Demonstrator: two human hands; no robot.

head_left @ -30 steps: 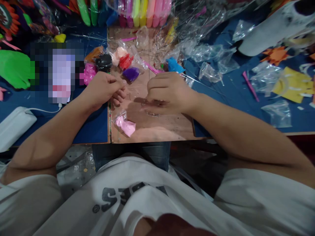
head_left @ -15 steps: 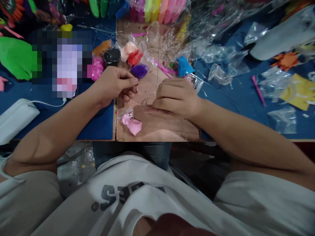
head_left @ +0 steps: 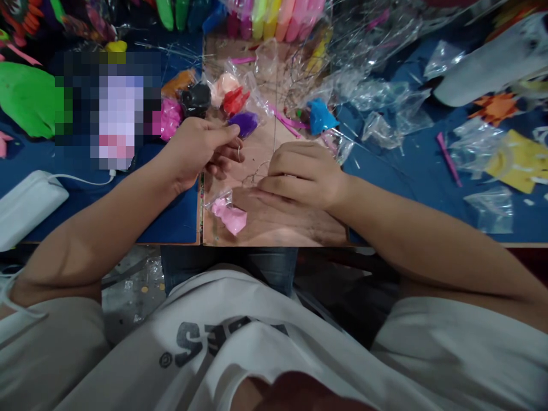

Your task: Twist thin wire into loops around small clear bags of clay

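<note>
My left hand [head_left: 201,147] is closed above the board, thumb against the fingers, on a thin wire whose short curved end shows below the thumb. To its right, my right hand [head_left: 306,176] is curled palm down with its fingers pressed together on thin wire. Loose loops of this wire [head_left: 256,173] stick out left of the right fingertips; a straight strand rises behind them. Beyond my left fingers lies a purple lump of clay [head_left: 243,123] in clear wrap. Nearer me, a bagged pink piece of clay [head_left: 231,217] rests on the board.
The wooden board [head_left: 282,228] lies on a blue tabletop [head_left: 171,222]. Wrapped red [head_left: 235,101], black [head_left: 196,98] and blue clay lumps [head_left: 320,116] sit behind my hands. A white power bank [head_left: 32,208] lies left; clear plastic bags [head_left: 381,128] and loose wires spread right.
My left thumb and fingers have shifted slightly, showing more of the fingers beneath. My right hand has moved a little to the left, with the wire still in it.
</note>
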